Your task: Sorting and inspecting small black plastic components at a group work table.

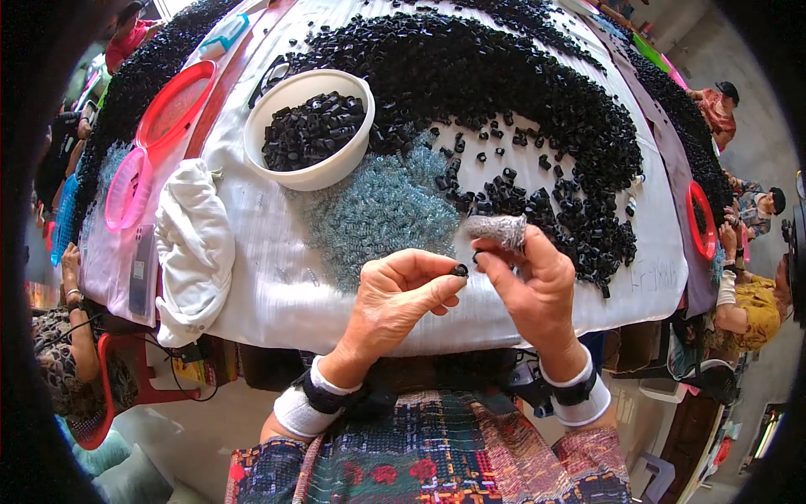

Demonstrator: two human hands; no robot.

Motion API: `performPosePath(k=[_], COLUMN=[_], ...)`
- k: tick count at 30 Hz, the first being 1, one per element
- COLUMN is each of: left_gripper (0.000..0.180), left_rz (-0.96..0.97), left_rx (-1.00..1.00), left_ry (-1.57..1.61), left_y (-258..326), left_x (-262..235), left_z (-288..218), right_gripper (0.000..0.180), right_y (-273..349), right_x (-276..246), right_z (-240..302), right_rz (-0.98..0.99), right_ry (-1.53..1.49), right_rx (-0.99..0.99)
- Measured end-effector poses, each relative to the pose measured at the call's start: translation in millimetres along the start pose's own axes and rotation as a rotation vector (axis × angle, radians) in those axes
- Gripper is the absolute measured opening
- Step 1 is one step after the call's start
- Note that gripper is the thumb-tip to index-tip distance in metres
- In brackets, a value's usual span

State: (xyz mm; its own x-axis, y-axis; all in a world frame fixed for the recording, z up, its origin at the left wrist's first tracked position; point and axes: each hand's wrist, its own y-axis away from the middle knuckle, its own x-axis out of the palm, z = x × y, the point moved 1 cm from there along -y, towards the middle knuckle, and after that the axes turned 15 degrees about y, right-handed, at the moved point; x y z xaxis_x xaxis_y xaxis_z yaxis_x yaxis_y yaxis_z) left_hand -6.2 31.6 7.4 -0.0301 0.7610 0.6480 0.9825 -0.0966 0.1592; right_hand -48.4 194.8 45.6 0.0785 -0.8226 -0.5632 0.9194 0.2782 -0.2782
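My left hand [395, 298] pinches a small black cylindrical part [460, 270] between thumb and index finger, over the near edge of the white cloth. Close beside it, my right hand [541, 294] holds another small black piece [478, 255] at its thumb tip. A grey knitted finger cover [497, 228] wraps the right index finger. Just beyond both hands lies a heap of small bluish metal springs [369, 218]. Loose black plastic parts [504, 197] are scattered behind the right hand and merge into a large heap [470, 67].
A white bowl [357, 155] filled with black parts stands behind the springs. On the left are a bundled white cloth [195, 252], a phone [143, 269], a pink basket [128, 189] and a red tray [151, 134]. Other people sit along both sides.
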Motion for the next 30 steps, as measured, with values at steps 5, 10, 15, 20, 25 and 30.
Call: performPosePath(k=[5, 10, 15, 20, 25, 30], left_gripper=[0.018, 0.019, 0.019, 0.021, 0.02, 0.019], left_rz=[-0.01, -0.034, -0.04, -0.056, -0.055, -0.066], left_rx=[0.019, 0.009, -0.002, 0.012, 0.02, 0.016], left_ry=[-0.02, -0.05, -0.085, -0.097, -0.12, -0.113], left_y=[-0.6, -0.7, -1.1, -1.3, -3.1, -3.7], left_x=[4.8, 5.1, 6.5, 6.5, 5.8, 4.3], left_z=[-0.6, 0.6, 0.6, 3.6, 5.7, 8.6], right_gripper=[0.023, 0.023, 0.021, 0.023, 0.023, 0.019], right_y=[6.8, 8.8, 9.8, 10.4, 11.2, 13.3], right_x=[3.2, 5.6, 8.5, 10.9, 14.0, 14.9], right_z=[4.0, 4.0, 1.9, -1.8, -4.1, -6.1], right_rz=[-0.05, -0.161, -0.211, -0.242, -0.265, -0.221], right_ry=[-0.105, 0.067, 0.191, 0.262, 0.28, 0.307], right_rx=[-0.021, -0.147, -0.241, -0.301, -0.305, -0.296])
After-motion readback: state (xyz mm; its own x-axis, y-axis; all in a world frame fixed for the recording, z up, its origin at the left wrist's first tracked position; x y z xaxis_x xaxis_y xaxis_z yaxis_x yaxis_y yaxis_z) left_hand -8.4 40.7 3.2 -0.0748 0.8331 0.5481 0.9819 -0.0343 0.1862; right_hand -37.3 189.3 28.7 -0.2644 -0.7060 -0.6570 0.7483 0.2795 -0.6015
